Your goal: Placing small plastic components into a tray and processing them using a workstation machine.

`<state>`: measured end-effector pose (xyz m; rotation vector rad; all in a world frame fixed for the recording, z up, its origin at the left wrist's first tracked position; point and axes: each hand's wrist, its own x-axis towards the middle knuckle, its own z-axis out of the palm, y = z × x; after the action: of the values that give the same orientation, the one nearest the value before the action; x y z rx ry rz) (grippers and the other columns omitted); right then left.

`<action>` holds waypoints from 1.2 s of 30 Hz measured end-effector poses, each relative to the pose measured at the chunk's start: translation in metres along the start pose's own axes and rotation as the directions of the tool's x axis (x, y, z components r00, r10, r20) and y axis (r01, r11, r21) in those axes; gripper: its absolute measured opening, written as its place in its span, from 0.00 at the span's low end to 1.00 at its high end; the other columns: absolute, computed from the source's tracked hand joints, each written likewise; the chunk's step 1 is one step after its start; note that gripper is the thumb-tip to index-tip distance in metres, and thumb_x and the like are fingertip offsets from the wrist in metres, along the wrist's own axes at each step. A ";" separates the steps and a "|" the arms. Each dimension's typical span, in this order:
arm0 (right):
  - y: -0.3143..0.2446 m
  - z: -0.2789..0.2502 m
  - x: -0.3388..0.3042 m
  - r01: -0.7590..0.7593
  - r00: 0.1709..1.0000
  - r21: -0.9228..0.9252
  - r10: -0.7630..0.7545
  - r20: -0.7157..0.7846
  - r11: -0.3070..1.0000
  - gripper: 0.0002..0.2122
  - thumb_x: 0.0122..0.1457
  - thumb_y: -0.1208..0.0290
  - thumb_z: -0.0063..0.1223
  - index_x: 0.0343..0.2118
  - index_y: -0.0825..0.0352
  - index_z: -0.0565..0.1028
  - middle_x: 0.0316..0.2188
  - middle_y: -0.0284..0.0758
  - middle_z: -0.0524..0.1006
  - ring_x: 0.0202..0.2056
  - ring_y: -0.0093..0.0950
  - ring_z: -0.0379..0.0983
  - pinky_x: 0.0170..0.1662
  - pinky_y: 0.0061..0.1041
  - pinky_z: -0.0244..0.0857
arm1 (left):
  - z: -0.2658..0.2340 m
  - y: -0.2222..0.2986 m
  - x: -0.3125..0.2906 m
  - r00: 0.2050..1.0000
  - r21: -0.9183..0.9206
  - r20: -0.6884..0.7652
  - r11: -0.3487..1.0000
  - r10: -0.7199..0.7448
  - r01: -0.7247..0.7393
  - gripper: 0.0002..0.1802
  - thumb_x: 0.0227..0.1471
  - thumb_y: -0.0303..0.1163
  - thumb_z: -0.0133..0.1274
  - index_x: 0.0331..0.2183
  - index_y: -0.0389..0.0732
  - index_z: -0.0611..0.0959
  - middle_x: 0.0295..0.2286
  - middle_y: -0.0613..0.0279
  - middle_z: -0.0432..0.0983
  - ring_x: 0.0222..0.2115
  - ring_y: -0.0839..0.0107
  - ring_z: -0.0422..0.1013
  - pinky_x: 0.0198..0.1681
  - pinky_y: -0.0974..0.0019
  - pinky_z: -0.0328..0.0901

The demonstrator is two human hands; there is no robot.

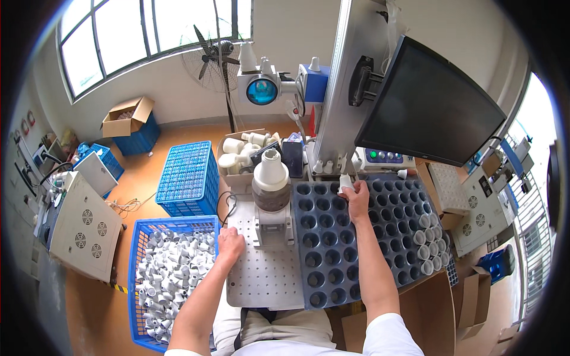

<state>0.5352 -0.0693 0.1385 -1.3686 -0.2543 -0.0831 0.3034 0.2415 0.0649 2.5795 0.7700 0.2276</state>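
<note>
White tapered plastic fitting [345, 182], long axis roughly upright, sits pinched in the right hand [357, 200] at the black pocketed tray's [316, 213] far rows, well right of the left hand [231, 243], loosely curled near the blue basket [177, 223], contents indiscernible.

Well behind the right hand [357, 200] is a white cloth sleeve [389, 336], with light beige cloth pants [291, 329] to its left.
</note>
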 end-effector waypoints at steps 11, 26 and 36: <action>0.003 0.005 0.003 0.005 1.000 -0.010 -0.005 0.018 1.000 0.10 0.51 0.78 0.56 0.29 0.65 0.63 0.28 0.31 0.66 0.29 0.22 0.70 0.33 0.24 0.73 | 0.019 -0.027 0.007 0.997 0.130 0.018 0.988 0.080 -0.082 0.16 0.43 0.31 0.45 0.29 0.28 0.80 0.34 0.39 0.75 0.41 0.48 0.68 0.48 0.53 0.62; 0.003 0.000 0.002 0.006 1.000 -0.032 -0.006 -0.002 0.999 0.11 0.50 0.76 0.58 0.28 0.66 0.64 0.26 0.29 0.65 0.27 0.19 0.65 0.31 0.21 0.70 | 0.009 -0.009 0.001 0.999 0.034 -0.003 0.998 0.044 -0.044 0.15 0.42 0.30 0.45 0.29 0.28 0.80 0.34 0.39 0.75 0.42 0.48 0.67 0.48 0.53 0.62; 0.002 0.002 0.001 -0.003 1.000 0.019 0.003 -0.010 1.000 0.11 0.49 0.75 0.59 0.25 0.64 0.64 0.23 0.27 0.64 0.25 0.17 0.63 0.30 0.19 0.67 | 0.012 -0.017 0.001 0.999 0.035 -0.021 0.999 0.023 -0.023 0.15 0.43 0.30 0.45 0.28 0.28 0.80 0.33 0.39 0.75 0.42 0.49 0.67 0.48 0.53 0.62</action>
<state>0.5367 -0.0670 0.1376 -1.3491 -0.2440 -0.0851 0.2997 0.2507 0.0468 2.6233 0.7586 0.2521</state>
